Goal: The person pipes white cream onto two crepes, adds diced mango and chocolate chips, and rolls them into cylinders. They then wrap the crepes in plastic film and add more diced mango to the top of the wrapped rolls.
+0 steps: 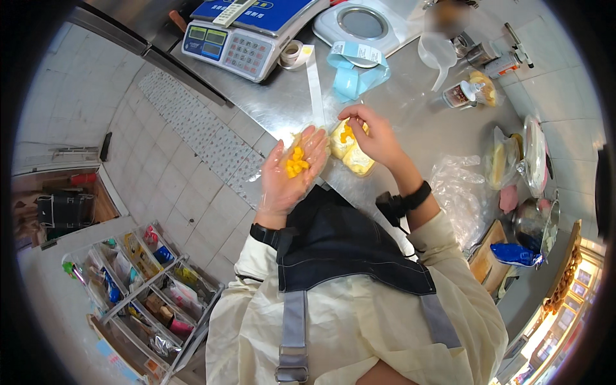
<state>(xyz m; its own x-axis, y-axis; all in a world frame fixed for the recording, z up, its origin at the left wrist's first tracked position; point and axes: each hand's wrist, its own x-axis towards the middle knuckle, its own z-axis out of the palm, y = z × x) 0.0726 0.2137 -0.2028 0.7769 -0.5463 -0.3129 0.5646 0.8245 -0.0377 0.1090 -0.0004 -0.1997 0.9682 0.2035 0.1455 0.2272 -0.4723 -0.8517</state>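
Note:
My left hand (292, 173), in a clear plastic glove, is held palm up with its fingers stretched out. A small heap of diced yellow fruit (297, 163) lies on its palm. Just to the right, on the steel table, sits a clear box of pale cream dessert (358, 159), which looks divided into two parts. Some yellow pieces lie on the far part. Over that far part hovers my bare right hand (375, 135), its fingers bent in a pinch; what they hold, if anything, is hidden.
A digital scale (240, 48) stands at the back left, beside a roll of labels (292, 54) and a blue-white strip (356, 70). A second, white scale (362, 25) is behind. Crumpled plastic film (459, 192) lies right. A divided organizer (151, 298) is at lower left.

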